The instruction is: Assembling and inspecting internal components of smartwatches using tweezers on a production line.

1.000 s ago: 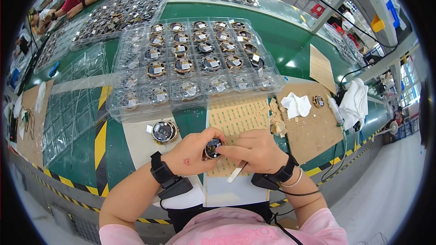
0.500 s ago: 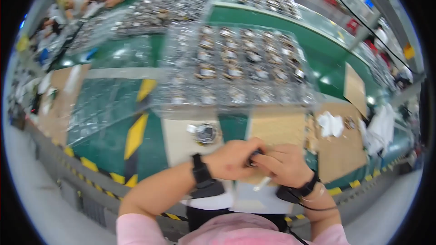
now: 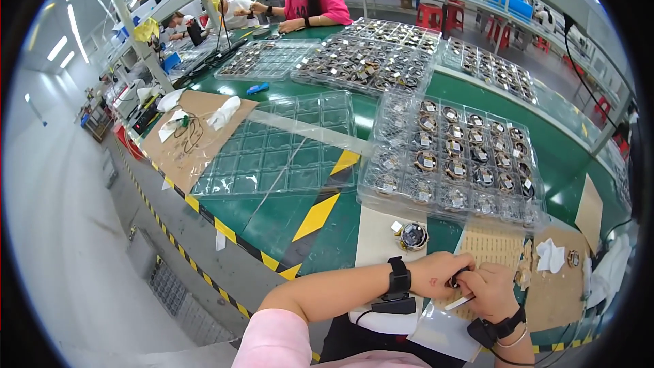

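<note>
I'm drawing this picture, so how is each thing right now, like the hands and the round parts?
Left hand: curled around a dark part
Right hand: curled, fingers at that part
White stick: poking out by right hand
Loose round part: lying on tan sheet
Parts tray: holding many round parts
White wad: crumpled

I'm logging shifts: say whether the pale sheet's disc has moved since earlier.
No: the disc keeps its spot on the pale sheet, in front of the filled tray.
</note>
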